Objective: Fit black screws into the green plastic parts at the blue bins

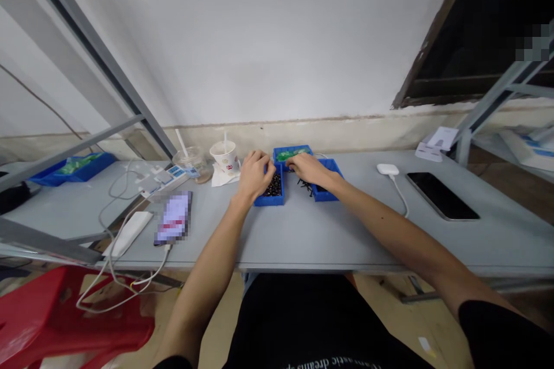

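Note:
My left hand (256,173) is at the left blue bin (269,200), which holds many small dark pieces. Its fingers curl together over the bin's back left part, and what they hold is too small to make out. My right hand (308,167) reaches in from the right, fingers pinched in front of the back blue bin (292,150) with green packets (285,155) in it. Small dark pieces (305,185) lie loose on the table below that hand. Beneath my right wrist stands the right blue bin (325,196), partly covered.
Two cups with straws (194,165) (225,158) stand at the back left, near a power strip (171,180) and a phone (174,217). To the right lie a white charger (387,169) and a black phone (442,196). A red stool (64,317) is at lower left.

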`<state>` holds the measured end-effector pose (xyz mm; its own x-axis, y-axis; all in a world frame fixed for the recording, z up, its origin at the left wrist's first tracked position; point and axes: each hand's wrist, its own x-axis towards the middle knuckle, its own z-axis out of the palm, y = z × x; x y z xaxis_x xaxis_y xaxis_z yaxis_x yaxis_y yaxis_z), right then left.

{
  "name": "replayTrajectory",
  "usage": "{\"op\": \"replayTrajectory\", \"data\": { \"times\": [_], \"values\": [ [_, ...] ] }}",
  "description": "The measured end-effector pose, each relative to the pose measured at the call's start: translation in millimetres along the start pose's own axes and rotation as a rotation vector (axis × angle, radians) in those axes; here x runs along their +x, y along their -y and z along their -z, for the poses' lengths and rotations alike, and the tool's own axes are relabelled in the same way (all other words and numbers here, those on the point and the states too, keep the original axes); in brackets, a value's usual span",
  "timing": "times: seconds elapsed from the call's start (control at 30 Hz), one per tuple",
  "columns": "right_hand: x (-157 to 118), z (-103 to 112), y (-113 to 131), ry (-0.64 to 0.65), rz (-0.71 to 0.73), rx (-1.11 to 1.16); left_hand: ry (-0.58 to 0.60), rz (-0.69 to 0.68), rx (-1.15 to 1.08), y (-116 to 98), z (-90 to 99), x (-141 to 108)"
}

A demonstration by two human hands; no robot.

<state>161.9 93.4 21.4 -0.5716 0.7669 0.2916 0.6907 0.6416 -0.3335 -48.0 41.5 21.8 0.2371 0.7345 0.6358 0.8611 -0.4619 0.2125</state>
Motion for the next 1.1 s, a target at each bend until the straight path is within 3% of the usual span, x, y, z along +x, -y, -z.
{"op": "replayTrajectory", "data": {
  "times": [0.13, 0.33, 0.6, 0.93, 1.1],
  "values": [
    [-5, -8, -1, 0.101, 0.028, -0.153, -0.04, 0.09, 0.056, 5, -1.7, 0],
    [-1, -18, -5, 0.175, 0.089, -0.252, -0.037, 0.037, -0.004, -1, -0.4, 0],
    [-5, -10, -1, 0.202, 0.125, -0.109, -0.028, -0.021, -0.017, -7, -0.9, -1],
    [0, -25, -7, 0.3, 0.118, -0.027, -0.004, -0.089, -0.029, -7, -4.9, -2],
    [0, -12, -2, 0.24, 0.14, -0.069, 0.021, -0.089, -0.027, -8, -5.0, -2]
  ]
}}
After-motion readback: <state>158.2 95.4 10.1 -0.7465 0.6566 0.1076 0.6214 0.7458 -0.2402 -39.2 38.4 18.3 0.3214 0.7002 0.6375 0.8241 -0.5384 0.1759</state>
